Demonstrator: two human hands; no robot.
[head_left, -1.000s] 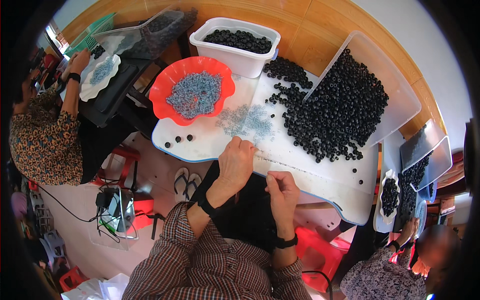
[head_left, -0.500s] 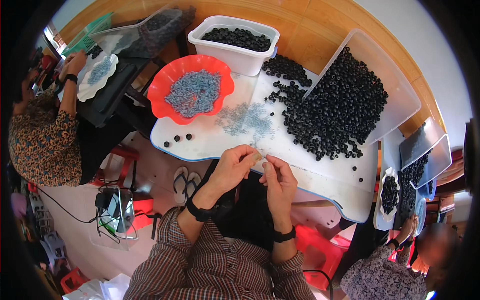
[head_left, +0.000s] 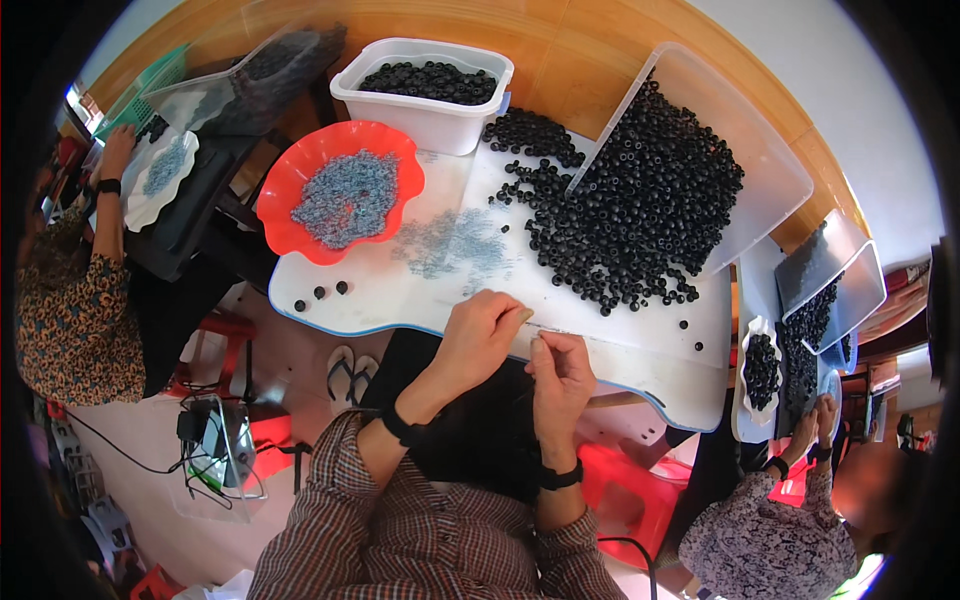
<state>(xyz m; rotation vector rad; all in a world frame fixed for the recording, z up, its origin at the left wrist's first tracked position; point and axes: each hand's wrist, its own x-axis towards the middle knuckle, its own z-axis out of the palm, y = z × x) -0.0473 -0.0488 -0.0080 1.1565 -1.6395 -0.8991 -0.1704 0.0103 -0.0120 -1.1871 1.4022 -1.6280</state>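
Over the near edge of the white table (head_left: 640,350), my left hand (head_left: 478,342) is closed in a pinch of thumb and forefinger. Close beside it and a little lower, my right hand (head_left: 560,385) is pinched too, its fingers curled. Whatever the fingertips hold is too small to make out. Just beyond my hands lies a scatter of small clear bluish pieces (head_left: 455,245). More of these fill a red wavy-rimmed bowl (head_left: 275,205) at the left. A large heap of small black round parts (head_left: 640,210) spreads over the table's right side.
A clear bin (head_left: 765,190) lies tipped behind the heap. A white tub (head_left: 420,128) of black parts stands at the back. A few black parts (head_left: 320,292) sit near the left edge. Co-workers sit left and right; a red stool (head_left: 620,490) stands below.
The view has shifted, so the table and its contents appear farther left. My fingertips are slightly farther apart, the right hand now lower than the left. The left co-worker's hand has moved.
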